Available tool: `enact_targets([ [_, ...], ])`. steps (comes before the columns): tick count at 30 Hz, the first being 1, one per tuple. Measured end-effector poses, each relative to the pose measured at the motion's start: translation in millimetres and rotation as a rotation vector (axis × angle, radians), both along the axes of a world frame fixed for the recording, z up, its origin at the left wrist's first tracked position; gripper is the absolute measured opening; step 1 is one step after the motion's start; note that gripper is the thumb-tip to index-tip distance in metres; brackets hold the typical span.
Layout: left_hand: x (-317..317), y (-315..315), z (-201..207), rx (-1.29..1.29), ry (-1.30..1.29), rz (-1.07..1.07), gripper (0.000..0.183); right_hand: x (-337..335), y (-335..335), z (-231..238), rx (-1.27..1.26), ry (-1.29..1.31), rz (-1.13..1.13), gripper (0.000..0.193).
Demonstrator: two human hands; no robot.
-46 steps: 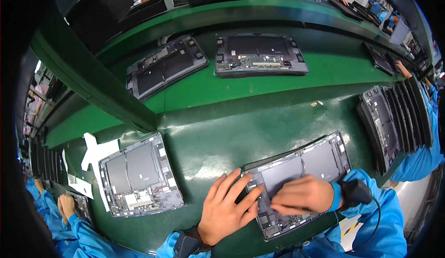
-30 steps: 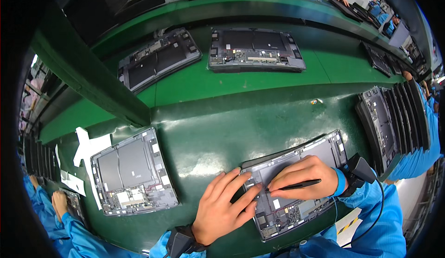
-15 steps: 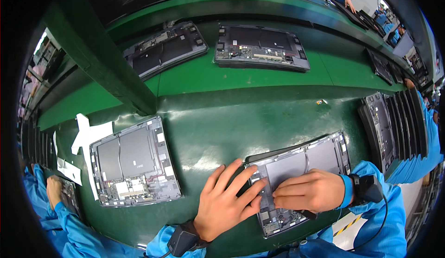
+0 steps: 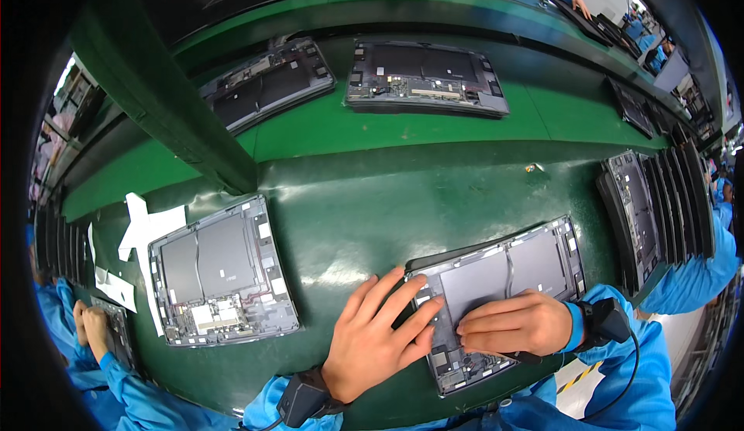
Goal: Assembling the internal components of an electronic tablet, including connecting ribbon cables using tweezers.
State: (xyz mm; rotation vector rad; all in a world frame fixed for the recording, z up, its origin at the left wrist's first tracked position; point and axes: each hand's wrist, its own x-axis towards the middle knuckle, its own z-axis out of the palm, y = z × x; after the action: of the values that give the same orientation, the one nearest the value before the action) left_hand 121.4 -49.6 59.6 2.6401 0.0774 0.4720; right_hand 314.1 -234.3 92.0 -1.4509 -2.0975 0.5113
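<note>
An opened tablet-like device [image 4: 535,253], with its dark battery and circuit board bare, lies tilted on the green table in front of me. My left hand [image 4: 372,342] is open, fingers spread, its fingertips at the device's left edge. Over the lower middle of the same device, my right hand [image 4: 519,324] is closed with its fingers pressed together and pointing left. A dark slim part shows beneath that hand; what the fingers hold, if anything, is hidden.
A second opened device [image 4: 225,268] lies to the left beside white paper pieces [image 4: 139,230]. Several devices stand in a row [image 4: 643,214] at right. Two more lie on the green far strip [image 4: 426,78], behind a green post [image 4: 178,113]. A co-worker's hands [image 4: 93,330] are at far left.
My two hands stay nearly in place on the device. The view has shifted slightly, and the devices on the far strip appear a little further left. A second co-worker's hand now shows at far left.
</note>
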Motion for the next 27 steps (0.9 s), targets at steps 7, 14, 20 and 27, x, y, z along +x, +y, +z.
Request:
enact_targets([
  [7, 0, -3, -3, -0.011, 0.004, -0.046, 0.044, -19, -7, -15, 0.171, 0.271, -0.358, 0.014],
  [14, 0, -7, 4, -0.064, 0.05, -0.169, 0.042, -23, -9, -10, 0.164, 0.169, -0.316, 0.016],
  [20, 1, -9, 3, -0.044, 0.059, -0.199, 0.04, -24, -14, -10, 0.16, 0.253, -0.33, 0.013],
  [27, 3, -10, 3, -0.043, 0.047, -0.215, 0.033, -23, -16, -12, 0.166, 0.292, -0.353, 0.013],
])
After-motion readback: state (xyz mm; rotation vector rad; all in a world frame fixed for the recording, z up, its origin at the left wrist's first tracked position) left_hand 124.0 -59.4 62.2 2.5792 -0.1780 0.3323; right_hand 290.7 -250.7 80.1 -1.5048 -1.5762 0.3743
